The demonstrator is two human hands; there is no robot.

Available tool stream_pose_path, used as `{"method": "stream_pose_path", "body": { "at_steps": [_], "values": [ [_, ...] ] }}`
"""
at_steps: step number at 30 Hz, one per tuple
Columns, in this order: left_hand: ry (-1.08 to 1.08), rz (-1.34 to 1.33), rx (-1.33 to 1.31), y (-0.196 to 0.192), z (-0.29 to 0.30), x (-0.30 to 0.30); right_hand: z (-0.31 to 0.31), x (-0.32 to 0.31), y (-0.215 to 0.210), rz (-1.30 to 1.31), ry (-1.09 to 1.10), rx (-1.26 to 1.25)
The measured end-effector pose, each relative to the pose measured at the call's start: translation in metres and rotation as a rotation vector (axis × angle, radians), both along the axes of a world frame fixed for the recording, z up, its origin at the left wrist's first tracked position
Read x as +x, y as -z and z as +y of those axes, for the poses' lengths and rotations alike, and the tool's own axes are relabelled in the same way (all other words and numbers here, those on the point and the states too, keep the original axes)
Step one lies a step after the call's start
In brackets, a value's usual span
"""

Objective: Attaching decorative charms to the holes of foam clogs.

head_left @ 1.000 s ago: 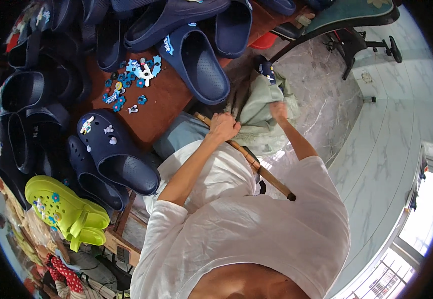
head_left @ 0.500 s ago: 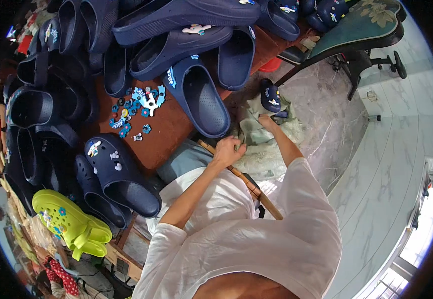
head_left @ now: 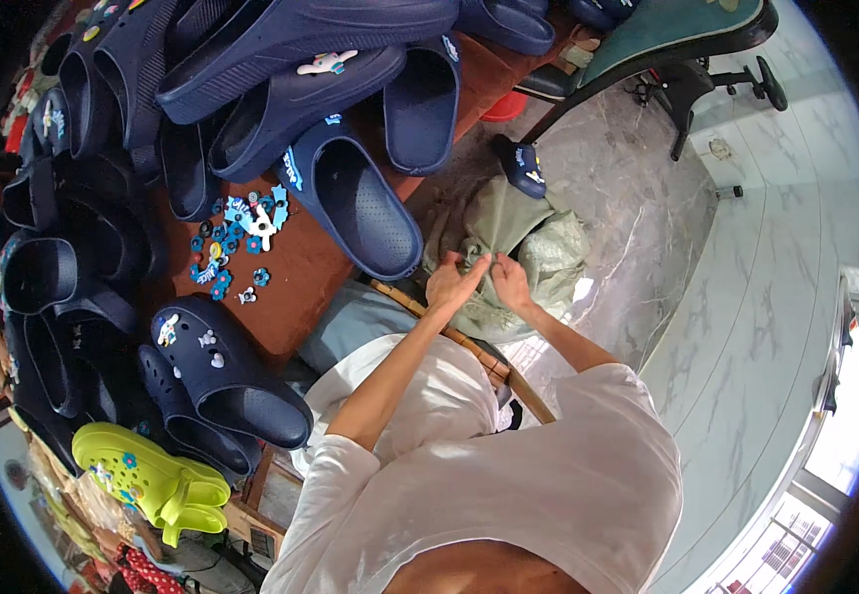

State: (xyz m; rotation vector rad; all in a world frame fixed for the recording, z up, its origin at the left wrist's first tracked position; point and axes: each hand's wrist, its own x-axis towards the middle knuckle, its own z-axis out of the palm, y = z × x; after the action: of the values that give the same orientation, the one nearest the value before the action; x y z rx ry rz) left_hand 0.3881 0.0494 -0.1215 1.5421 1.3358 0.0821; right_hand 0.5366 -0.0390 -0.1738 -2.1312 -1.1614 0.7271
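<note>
While both hands' fingers pinch the green sack (head_left: 538, 252), left hand (head_left: 452, 282), right hand (head_left: 511, 285).

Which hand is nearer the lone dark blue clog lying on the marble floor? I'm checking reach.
Right. The right hand grips the green sack below the clog; the left hand grips the sack beside it, further from the clog.

A pale green woven plastic sack (head_left: 509, 238), crumpled on the marble floor, lies under both hands' fingertips; no labels, signs or screens show.
</note>
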Motion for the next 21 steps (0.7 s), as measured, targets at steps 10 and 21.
{"method": "stream_pose_path", "body": {
  "at_steps": [10,21],
  "values": [
    [-0.003,0.001,0.101,0.027,0.008,-0.024,-0.007,0.033,0.075,0.411,0.304,0.018],
    [0.034,0.060,0.255,0.027,0.007,-0.052,-0.148,0.147,0.167,-0.032,-0.484,-1.192]
  ]
}}
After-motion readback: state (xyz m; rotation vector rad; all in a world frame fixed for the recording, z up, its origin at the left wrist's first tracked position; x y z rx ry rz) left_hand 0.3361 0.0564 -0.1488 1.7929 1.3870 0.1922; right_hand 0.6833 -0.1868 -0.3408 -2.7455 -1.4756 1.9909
